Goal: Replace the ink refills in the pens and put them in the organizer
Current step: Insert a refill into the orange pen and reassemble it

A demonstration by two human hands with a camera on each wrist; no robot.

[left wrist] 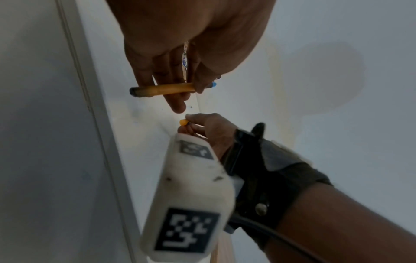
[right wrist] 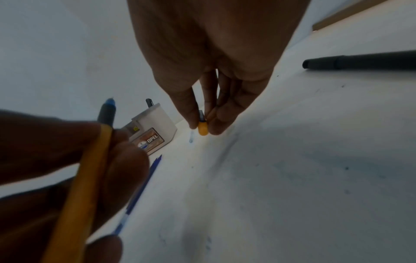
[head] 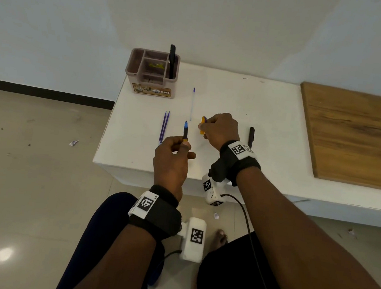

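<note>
My left hand [head: 180, 149] grips a yellow pen [head: 185, 133] with a black grip and blue tip, which points up and away from me; in the left wrist view the yellow pen [left wrist: 162, 89] lies across the fingers. To its right my right hand [head: 208, 125] pinches an orange cap [head: 202, 125], seen in the right wrist view as the orange cap [right wrist: 202, 129] between thumb and fingers. The two pieces are apart. Two blue refills [head: 164, 126] lie left of the hands, and a clear refill [head: 192, 104] lies beyond them. The brown organizer [head: 134, 67] stands at the table's far left corner.
A black pen [head: 172, 60] stands in the organizer's right compartment. Another black pen [head: 251, 136] lies on the white table [head: 269, 119] right of my right hand. A wooden board [head: 355, 135] covers the table's right side. The table's front edge is close to my wrists.
</note>
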